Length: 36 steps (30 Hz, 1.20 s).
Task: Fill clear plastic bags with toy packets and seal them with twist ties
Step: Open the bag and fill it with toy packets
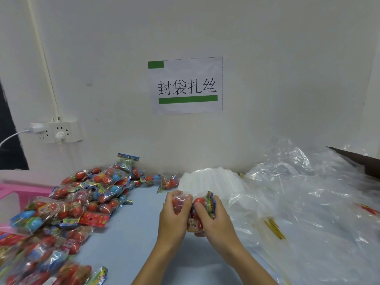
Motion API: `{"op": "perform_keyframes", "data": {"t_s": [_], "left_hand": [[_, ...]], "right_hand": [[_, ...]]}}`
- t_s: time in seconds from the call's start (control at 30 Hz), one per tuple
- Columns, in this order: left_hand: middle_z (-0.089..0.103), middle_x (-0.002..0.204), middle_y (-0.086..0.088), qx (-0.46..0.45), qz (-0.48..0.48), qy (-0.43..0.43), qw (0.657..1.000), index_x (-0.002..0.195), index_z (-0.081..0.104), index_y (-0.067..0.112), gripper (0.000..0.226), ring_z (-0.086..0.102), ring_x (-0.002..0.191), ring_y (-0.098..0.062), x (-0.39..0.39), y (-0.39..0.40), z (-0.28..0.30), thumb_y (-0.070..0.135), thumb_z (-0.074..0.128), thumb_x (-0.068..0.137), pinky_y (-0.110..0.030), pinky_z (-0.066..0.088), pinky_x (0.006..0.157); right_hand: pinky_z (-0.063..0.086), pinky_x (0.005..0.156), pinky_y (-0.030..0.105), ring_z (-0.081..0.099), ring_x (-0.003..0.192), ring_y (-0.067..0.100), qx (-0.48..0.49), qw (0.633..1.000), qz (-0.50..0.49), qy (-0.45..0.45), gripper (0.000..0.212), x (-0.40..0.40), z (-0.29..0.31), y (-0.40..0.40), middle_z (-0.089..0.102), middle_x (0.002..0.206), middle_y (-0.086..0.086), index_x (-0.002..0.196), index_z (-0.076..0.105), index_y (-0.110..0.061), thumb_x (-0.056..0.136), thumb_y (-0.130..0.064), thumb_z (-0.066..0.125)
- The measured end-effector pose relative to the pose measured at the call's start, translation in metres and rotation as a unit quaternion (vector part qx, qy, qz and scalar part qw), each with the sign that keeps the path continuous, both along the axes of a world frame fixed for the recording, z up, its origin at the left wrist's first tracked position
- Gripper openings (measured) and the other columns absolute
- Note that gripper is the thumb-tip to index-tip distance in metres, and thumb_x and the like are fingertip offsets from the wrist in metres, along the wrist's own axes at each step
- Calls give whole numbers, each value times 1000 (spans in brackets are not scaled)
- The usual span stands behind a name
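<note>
Wall (267, 58): white, fills the upper frame; paper sign (187, 85) with black characters and green bars stuck on it, centre.
Tabletop (131, 229): pale blue, bare strip runs down the middle between the two heaps.
Loose plastic bags (312, 202): big crumpled clear heap, right side of tabletop, reaching up to the wall.
Toy packets pile (72, 206): large heap on the left, red and blue balls in clear wrappers with printed headers; spills from the wall down to the bottom edge.
White stack (209, 179): ribbed white stuff against the wall, just behind the hands; can't tell what it is.
Pink bin (12, 190): far left edge, partly behind the pile.
Power strip (55, 131): on the wall, left; white charger and a plug in it.
Left hand (174, 221): grip closed round the left side of the held bag, fingers curled over the top.
Right hand (213, 221): grip closed on the right side, thumb pressed on the front.
Held bag (193, 212): small clear bag with red toy packets inside, between both hands, above tabletop centre.
Twist ties (274, 228): yellow-gold bundle, lying under the clear plastic right of the hands.
</note>
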<state>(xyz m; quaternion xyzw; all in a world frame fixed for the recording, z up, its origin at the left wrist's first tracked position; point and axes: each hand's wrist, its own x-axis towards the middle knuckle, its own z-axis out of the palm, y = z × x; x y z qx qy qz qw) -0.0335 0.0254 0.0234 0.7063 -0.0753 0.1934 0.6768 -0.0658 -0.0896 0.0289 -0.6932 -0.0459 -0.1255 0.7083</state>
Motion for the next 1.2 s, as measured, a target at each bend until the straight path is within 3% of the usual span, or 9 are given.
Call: {"op": "perform_keyframes", "data": {"t_s": [0.1, 0.27, 0.53, 0.63, 0.7, 0.8, 0.9, 1.1, 1.2], "left_hand": [[70, 106, -3, -4, -26, -4, 1000, 119, 59, 24, 48, 70, 96, -17, -4, -3, 1, 56, 52, 83, -41, 59, 87], [70, 102, -2, -12, -40, -36, 998, 113, 61, 26, 41, 71, 91, -10, -10, -9, 1, 54, 44, 87, -22, 57, 70], [68, 100, -5, -5, -79, -40, 996, 113, 56, 28, 39, 71, 92, -19, -9, -5, 1, 54, 40, 90, -37, 60, 76], [69, 102, -1, -18, -115, -3, 993, 117, 58, 31, 43, 71, 87, -12, -9, -3, 2, 57, 34, 91, -23, 55, 64], [70, 106, 10, -11, -100, -6, 995, 120, 59, 36, 44, 69, 96, -8, -7, -1, 2, 55, 30, 94, -23, 56, 73], [64, 118, 6, 78, -43, -5, 996, 123, 53, 36, 25, 60, 111, -11, -3, 4, 2, 38, 37, 105, -38, 53, 92], [55, 127, 10, 196, -40, 5, 980, 123, 47, 37, 33, 51, 120, -11, 1, 13, -3, 19, 58, 98, -27, 47, 94], [38, 141, 28, 345, -165, 37, 923, 133, 46, 47, 77, 39, 130, 4, -2, 17, -15, 56, 82, 65, -22, 33, 113], [31, 142, 29, 393, -181, 42, 901, 125, 50, 55, 69, 35, 132, 4, -2, 18, -16, 55, 85, 65, -25, 32, 115]], "right_hand": [[61, 60, 34, 73, 86, 15, 8, 1000, 6, 3, 11, -2, 0, 1, 71, 100, -1, 106, 59, -24, 97, -30, 61], [62, 61, 37, 75, 80, 15, 9, 1000, 13, 15, 33, -7, 4, 6, 75, 92, 3, 105, 65, -18, 89, -46, 68], [62, 60, 41, 74, 79, 21, 14, 1000, 9, -17, 27, -7, 8, 2, 72, 89, 8, 100, 66, -18, 86, -40, 74], [62, 59, 41, 74, 77, 24, 24, 999, 8, -20, 24, -5, 9, -4, 73, 87, 10, 100, 66, -17, 87, -36, 74], [61, 56, 35, 75, 76, 23, 40, 999, 0, -22, 22, -3, 12, -8, 74, 84, 8, 99, 67, -17, 88, -35, 73], [59, 53, 31, 75, 75, 19, 85, 995, -39, -20, 20, 1, 18, -18, 77, 81, 3, 96, 69, -16, 89, -35, 70], [58, 55, 31, 74, 73, 20, 160, 984, -76, -13, 22, 5, 24, -34, 77, 81, 6, 93, 70, -14, 91, -35, 67], [57, 58, 30, 73, 70, 9, 257, 958, -124, 23, 40, 10, 27, -57, 74, 92, 7, 107, 66, -7, 92, -44, 65], [57, 59, 31, 71, 78, 13, 269, 954, -131, 27, 45, 12, 26, -62, 73, 101, 10, 113, 64, -6, 91, -46, 65]]}}
